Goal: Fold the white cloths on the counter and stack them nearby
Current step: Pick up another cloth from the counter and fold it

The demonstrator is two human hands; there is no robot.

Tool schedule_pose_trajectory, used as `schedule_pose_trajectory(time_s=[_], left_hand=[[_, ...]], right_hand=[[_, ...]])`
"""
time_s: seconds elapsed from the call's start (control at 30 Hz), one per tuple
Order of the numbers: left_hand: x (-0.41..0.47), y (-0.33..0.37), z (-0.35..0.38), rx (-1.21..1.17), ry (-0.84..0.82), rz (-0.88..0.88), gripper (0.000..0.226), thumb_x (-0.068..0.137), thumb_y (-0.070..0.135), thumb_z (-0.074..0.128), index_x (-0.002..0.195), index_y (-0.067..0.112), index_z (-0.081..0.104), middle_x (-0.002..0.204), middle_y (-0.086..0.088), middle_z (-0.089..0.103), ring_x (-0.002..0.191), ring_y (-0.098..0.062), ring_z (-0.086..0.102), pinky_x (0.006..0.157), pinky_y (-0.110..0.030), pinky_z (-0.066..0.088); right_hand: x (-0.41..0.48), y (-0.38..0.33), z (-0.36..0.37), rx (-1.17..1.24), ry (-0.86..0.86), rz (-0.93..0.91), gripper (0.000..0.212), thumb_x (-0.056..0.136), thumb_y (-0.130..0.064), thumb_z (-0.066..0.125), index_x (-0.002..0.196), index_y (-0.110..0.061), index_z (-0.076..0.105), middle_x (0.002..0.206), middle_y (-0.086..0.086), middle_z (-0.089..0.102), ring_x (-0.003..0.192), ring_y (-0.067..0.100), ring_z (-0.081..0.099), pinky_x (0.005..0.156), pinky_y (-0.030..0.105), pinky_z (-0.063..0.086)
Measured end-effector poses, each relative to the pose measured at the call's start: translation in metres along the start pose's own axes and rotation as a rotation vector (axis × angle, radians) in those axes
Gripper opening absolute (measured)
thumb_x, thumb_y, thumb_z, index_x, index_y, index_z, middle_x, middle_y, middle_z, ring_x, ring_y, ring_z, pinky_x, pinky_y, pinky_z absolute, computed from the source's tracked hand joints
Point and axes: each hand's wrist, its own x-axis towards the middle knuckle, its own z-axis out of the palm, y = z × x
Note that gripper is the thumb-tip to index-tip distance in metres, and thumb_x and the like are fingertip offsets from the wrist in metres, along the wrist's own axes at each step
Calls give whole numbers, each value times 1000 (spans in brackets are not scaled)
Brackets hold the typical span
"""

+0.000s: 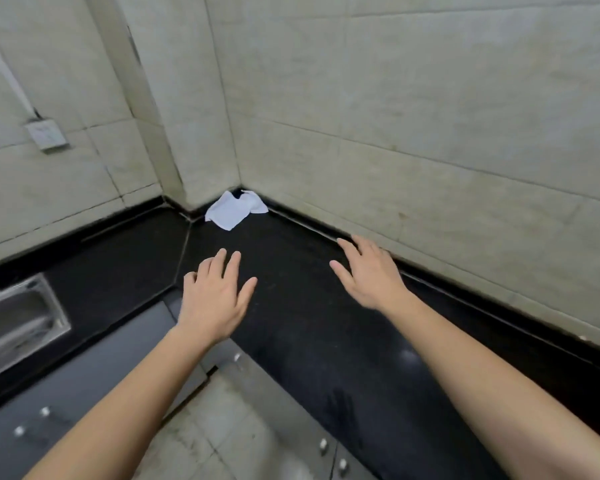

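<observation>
lying crumpled and unfolded, a white cloth (234, 210) sits in the far corner of a black bench (291, 323), against the foot of the pale tiled walls (430, 116) where they meet. nearer the viewer, well apart from the cloth, two bare forearms reach forward over the bench. the left hand (213, 299) is palm down with fingers straight and spread; its grip is loose and holds nothing. the right hand (368, 271) is also palm down with fingers extended, near the raised black strip along the right wall; its grip is slack too, with nothing in it. whether either palm touches the bench cannot be told. at far left a steel sink (18, 323) is set into the bench, with a white wall socket (46, 135) above it. grey cabinet doors (84, 393) with small round knobs run below the bench edge, beside a pale tiled floor (222, 427).
</observation>
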Motion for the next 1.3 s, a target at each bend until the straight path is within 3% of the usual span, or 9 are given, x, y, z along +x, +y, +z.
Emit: schedule_pose_trajectory(time_s=[0.2,0.4,0.7,0.9,0.97,1.1,1.3], left_hand=[[30,-122,21,-35,-20,-118,64,102,53,31,151,13,35,156,-16,33,139,-34,35,102,-53,35],[83,-183,76,-26,-122,-121,69,100,56,30,157,20,16,163,-11,17,145,-28,23,111,-48,29],[240,-275,127,-7,-199,-72,77,98,55,37,158,22,2,164,-12,8,146,-32,21,112,-52,29],[324,-314,154,-57,-234,-30,92,95,50,49,156,18,-12,158,-10,27,140,-31,33,106,-52,36],[345,-322,174,-53,-291,-5,92,94,50,49,156,16,-9,153,-8,34,137,-29,36,106,-51,37],[400,-340,227,-15,-438,58,82,96,49,47,156,10,7,155,-8,31,139,-28,34,109,-49,36],[484,-366,322,-70,-565,136,75,96,42,50,154,9,17,153,-10,34,136,-30,39,104,-48,41]], right_hand=[[76,-104,49,-7,-68,-93,60,102,-51,38,154,-22,29,158,10,33,142,28,34,114,42,33],[141,-143,104,38,-94,-72,59,100,-46,43,153,-21,31,152,8,39,136,28,41,106,42,39],[300,-183,167,117,-112,-15,58,99,-40,48,152,-20,34,147,6,44,130,28,46,102,43,44],[372,-206,190,126,-166,3,56,100,-37,48,152,-20,34,146,5,46,129,26,47,101,42,44],[386,-209,203,129,-177,18,56,99,-37,49,151,-21,35,144,4,47,127,25,48,100,42,45],[418,-208,238,121,-201,77,54,100,-37,49,150,-22,36,144,2,47,128,24,48,99,40,45],[469,-210,303,127,-287,216,52,99,-33,50,148,-20,40,142,3,49,127,25,48,101,39,45]])
